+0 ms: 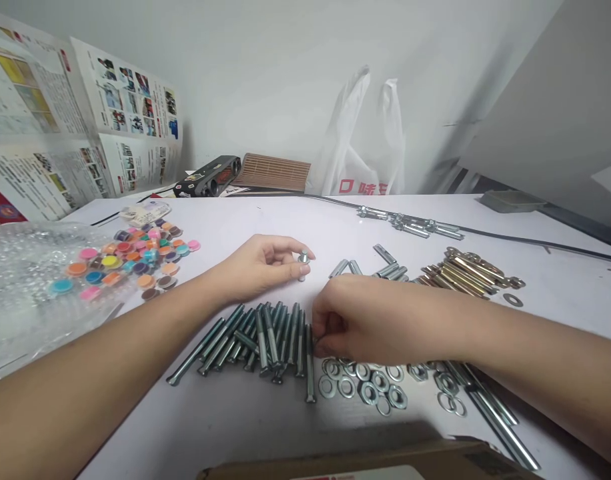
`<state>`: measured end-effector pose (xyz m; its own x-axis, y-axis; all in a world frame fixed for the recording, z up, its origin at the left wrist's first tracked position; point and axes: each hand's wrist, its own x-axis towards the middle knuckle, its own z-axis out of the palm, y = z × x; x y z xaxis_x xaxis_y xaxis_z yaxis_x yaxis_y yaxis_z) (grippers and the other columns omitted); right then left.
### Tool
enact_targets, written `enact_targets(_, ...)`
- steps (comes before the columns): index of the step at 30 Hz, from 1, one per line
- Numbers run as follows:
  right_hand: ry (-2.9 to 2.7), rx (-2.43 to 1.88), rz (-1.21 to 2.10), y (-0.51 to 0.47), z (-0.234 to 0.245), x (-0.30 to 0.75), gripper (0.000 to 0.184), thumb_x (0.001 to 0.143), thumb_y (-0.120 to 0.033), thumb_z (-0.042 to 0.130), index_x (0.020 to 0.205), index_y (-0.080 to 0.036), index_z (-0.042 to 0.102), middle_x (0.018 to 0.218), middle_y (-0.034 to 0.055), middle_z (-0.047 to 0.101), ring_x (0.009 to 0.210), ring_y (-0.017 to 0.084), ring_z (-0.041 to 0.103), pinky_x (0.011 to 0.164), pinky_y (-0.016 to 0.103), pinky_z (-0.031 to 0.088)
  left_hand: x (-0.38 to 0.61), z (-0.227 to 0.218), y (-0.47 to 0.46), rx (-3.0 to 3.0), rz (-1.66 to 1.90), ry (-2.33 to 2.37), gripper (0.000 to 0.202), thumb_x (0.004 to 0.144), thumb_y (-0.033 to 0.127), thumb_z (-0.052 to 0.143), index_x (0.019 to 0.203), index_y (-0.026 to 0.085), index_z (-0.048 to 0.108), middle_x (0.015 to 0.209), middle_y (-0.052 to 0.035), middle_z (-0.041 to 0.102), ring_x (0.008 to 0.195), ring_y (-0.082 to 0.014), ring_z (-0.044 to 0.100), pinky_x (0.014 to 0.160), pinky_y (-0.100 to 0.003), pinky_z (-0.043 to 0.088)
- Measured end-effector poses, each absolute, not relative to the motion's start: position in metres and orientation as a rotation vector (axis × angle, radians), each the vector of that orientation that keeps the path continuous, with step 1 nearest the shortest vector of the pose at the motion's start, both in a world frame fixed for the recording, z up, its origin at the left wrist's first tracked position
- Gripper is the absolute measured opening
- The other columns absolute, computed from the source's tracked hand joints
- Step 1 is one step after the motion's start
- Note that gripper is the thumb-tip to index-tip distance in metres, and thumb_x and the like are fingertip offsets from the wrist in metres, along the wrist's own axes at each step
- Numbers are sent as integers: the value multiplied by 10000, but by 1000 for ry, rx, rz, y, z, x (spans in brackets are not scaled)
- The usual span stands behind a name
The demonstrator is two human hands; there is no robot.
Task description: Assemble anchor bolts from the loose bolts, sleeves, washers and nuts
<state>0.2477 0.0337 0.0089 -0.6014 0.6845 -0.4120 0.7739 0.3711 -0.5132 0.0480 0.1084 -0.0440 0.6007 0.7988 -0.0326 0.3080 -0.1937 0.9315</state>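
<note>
My left hand [265,267] is raised over the middle of the table, thumb and fingers pinching a silver bolt [303,257] seen nearly end-on. My right hand [358,320] reaches down with curled fingers at the right end of a pile of long bolts [270,337]; whatever its fingertips hold is hidden. One bolt [310,367] lies just beside those fingers. Below the right hand are flat washers [346,387], hex nuts [397,396] and thin ring washers [384,405]. Partly behind it lie short metal sleeves [384,253].
Finished-looking anchor bolts [410,221] lie at the back by a black cable [505,237]. Brass-coloured bolts [460,275] are at right. Small colourful paint pots [130,257] and bubble wrap [40,287] sit left. A white plastic bag [365,147] stands behind; a cardboard box [345,460] is in front.
</note>
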Motion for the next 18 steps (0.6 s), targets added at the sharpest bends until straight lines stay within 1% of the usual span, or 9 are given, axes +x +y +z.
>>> enact_targets(3,2485,1421,-1278,42,15,254,225,861,-364,595,745,-181,654,606,-9,542,491,86,408,436,242,335,48,-46,110,1759,586,910,446,770,476,723,1096,175,679,620,63,403,571,-10,378,553,-152,301)
enact_targets(5,2510,1682,-1413,48,19,254,236,841,-398,645,777,-172,667,585,-12,500,457,74,369,409,233,289,48,-46,110,1753,578,899,460,771,466,725,1119,168,674,629,60,424,577,-11,390,557,-155,304)
enact_targets(7,2537,2024,-1459,54,20,252,272,805,-437,697,788,-166,674,574,-8,504,451,74,392,400,223,270,48,-45,110,1753,565,900,485,767,466,730,1136,158,671,628,59,434,569,-13,396,549,-160,306)
enact_targets(9,2536,2218,-1495,60,16,250,326,774,-480,731,760,-161,661,552,-7,496,454,75,401,403,219,262,47,-45,110,1764,554,913,509,762,482,731,1149,156,673,619,62,427,557,-13,391,538,-163,305)
enact_targets(12,2483,2204,-1618,67,3,248,408,756,-560,729,726,-164,637,508,-21,424,436,72,338,405,233,225,47,-44,109,1783,544,911,524,766,485,727,1176,164,670,622,61,437,558,-12,394,539,-164,318)
enact_targets(14,2488,2155,-1659,70,-5,249,437,767,-594,709,722,-166,632,527,-12,429,451,80,341,420,245,231,46,-45,110,1785,550,895,514,769,476,727,1172,160,672,616,62,434,558,-13,391,540,-166,324)
enact_targets(18,2461,2097,-1699,73,-6,251,481,745,-641,715,740,-169,625,559,-7,430,472,89,350,435,257,253,47,-46,111,1787,552,875,452,769,463,731,1089,146,684,611,62,430,556,-12,387,539,-166,324)
